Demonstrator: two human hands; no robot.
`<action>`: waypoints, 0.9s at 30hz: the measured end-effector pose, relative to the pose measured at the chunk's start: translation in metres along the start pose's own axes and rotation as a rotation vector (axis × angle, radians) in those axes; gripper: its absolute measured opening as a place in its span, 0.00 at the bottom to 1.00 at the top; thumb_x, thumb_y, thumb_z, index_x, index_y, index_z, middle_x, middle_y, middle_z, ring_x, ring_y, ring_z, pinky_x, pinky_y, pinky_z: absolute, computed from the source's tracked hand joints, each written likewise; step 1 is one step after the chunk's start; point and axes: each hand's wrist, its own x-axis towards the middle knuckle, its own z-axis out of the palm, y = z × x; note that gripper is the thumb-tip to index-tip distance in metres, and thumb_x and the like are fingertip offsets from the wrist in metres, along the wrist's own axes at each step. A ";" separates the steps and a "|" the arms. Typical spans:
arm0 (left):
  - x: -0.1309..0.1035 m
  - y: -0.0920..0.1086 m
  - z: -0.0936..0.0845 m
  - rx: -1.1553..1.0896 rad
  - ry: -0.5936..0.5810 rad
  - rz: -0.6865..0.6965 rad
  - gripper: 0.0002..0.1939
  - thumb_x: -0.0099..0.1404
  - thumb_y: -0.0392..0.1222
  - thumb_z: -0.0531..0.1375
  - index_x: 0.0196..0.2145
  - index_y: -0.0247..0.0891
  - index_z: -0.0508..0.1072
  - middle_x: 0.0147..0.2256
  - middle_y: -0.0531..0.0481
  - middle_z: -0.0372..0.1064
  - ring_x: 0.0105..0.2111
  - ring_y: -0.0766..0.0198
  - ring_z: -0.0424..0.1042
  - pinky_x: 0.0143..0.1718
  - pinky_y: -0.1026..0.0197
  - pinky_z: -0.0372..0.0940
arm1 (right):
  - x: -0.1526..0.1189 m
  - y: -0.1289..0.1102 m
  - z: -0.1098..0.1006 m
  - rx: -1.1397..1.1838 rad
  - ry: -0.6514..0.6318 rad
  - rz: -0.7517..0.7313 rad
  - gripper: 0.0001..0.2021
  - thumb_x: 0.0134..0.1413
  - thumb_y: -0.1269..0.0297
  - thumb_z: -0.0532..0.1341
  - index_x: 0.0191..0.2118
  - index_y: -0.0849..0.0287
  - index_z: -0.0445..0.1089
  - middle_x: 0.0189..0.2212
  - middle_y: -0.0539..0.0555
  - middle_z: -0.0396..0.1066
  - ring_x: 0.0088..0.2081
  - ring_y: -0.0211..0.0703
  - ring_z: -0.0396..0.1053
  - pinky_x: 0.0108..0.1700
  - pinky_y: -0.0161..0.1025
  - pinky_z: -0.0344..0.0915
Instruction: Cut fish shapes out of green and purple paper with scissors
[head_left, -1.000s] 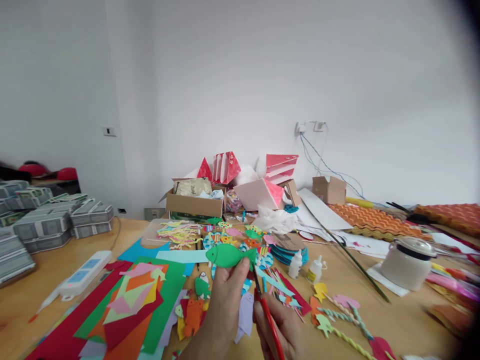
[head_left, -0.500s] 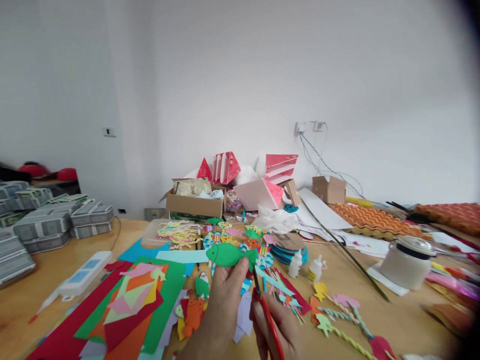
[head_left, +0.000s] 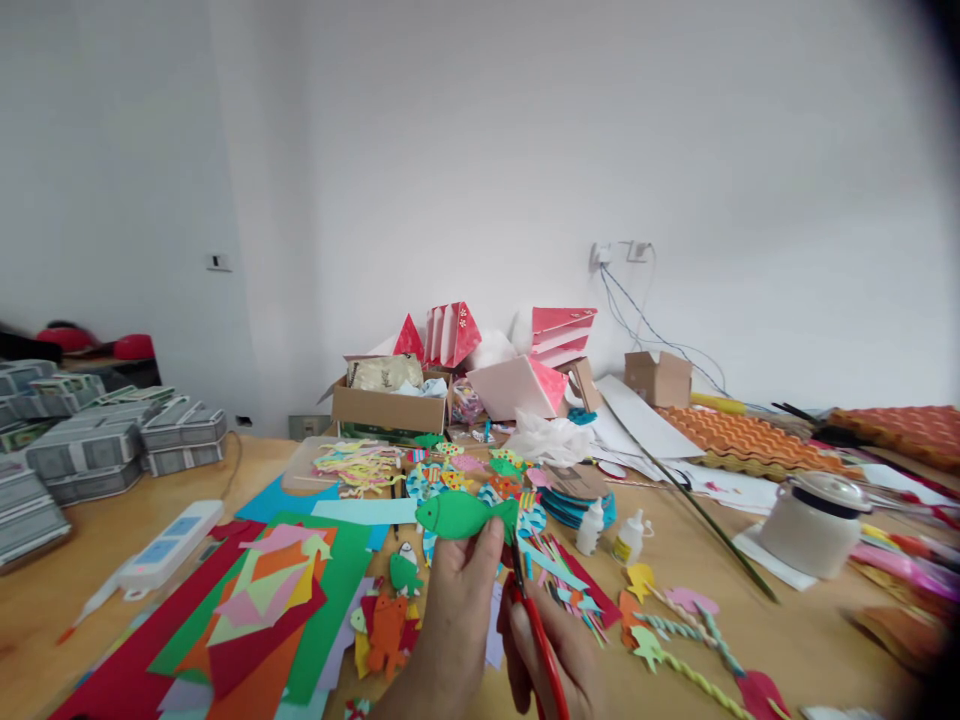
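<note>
A green paper fish point(head_left: 456, 514), with an eye and gill line drawn at its left end, is pinched near the tail by my left hand point(head_left: 459, 590). My right hand point(head_left: 551, 650) grips red-handled scissors point(head_left: 541, 640), their dark blades pointing up at the lower edge of the fish's tail. How far the blades are parted I cannot tell. Below and left of the fish lie an orange paper cutout point(head_left: 387, 634) and a smaller green paper fish point(head_left: 405, 572). Behind it sits a spread of colourful patterned paper fish point(head_left: 504, 465).
Coloured paper sheets point(head_left: 349, 560) are stacked at left, beside a white power strip point(head_left: 172, 548). Two small glue bottles point(head_left: 628, 538), twisted paper strands point(head_left: 694, 675) and a lidded white pot point(head_left: 814, 525) stand or lie to the right. A cardboard box point(head_left: 390, 408) is at the back.
Both hands, the green fish and the scissors have shifted very slightly to the right. The grip on each thing is the same.
</note>
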 end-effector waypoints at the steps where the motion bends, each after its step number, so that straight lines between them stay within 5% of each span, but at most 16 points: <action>1: 0.000 0.000 0.000 -0.004 0.000 0.006 0.12 0.55 0.45 0.60 0.34 0.33 0.75 0.31 0.48 0.75 0.33 0.60 0.72 0.38 0.62 0.64 | 0.000 0.001 0.000 0.012 -0.002 0.004 0.24 0.54 0.43 0.45 0.25 0.58 0.63 0.11 0.43 0.52 0.13 0.32 0.53 0.15 0.29 0.51; 16: -0.002 0.002 0.002 0.001 0.018 -0.002 0.12 0.52 0.46 0.62 0.29 0.32 0.75 0.31 0.45 0.74 0.37 0.56 0.71 0.44 0.58 0.63 | 0.001 0.000 -0.001 0.000 -0.008 0.017 0.25 0.53 0.41 0.44 0.26 0.58 0.62 0.12 0.42 0.52 0.13 0.32 0.51 0.14 0.30 0.49; 27: -0.005 0.001 0.001 -0.021 0.077 -0.038 0.11 0.52 0.46 0.63 0.27 0.33 0.73 0.25 0.50 0.73 0.34 0.59 0.71 0.38 0.62 0.64 | 0.003 -0.003 -0.002 -0.106 0.023 -0.027 0.23 0.53 0.40 0.44 0.22 0.55 0.53 0.14 0.43 0.51 0.13 0.33 0.51 0.14 0.31 0.49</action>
